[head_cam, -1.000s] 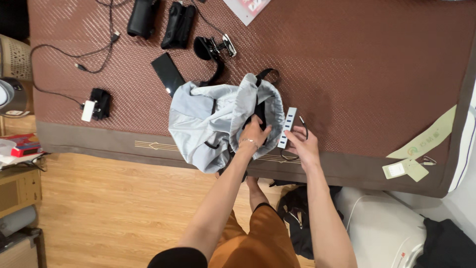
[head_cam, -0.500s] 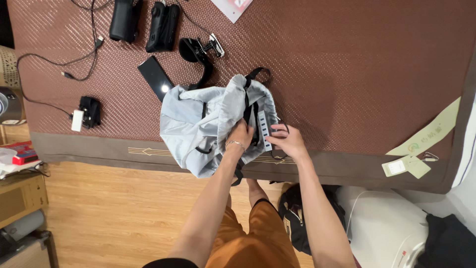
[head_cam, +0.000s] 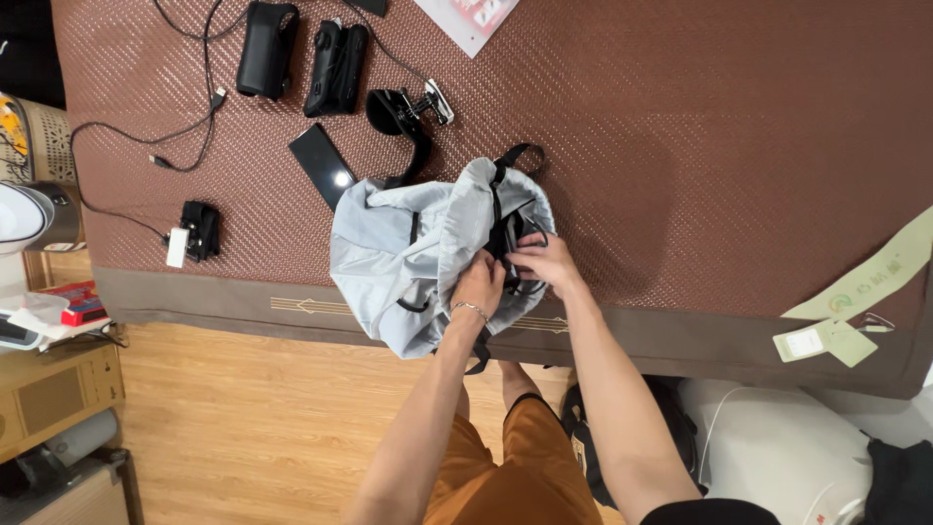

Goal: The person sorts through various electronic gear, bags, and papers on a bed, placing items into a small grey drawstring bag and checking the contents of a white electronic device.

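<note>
A light grey backpack (head_cam: 389, 243) with black straps lies on the brown woven mat (head_cam: 700, 146), near its front edge. My left hand (head_cam: 478, 284) grips the rim of the bag's open mouth and holds it apart. My right hand (head_cam: 544, 261) reaches into that mouth with curled fingers. A loop of thin black cable (head_cam: 532, 236) shows beside its fingertips. The white port hub it carried is hidden inside the bag.
Behind the bag lie a black phone (head_cam: 324, 163), two black pouches (head_cam: 264, 49) (head_cam: 335, 56) and a black clamp mount (head_cam: 408, 105). A charger block with a long cable (head_cam: 194, 231) sits at the left. Paper tags (head_cam: 826, 340) hang at the right edge. A dark bag (head_cam: 588, 428) lies on the wooden floor.
My right hand has moved left from beside the bag into its mouth, taking the white hub and cable out of sight. My left hand kept its hold on the rim.
</note>
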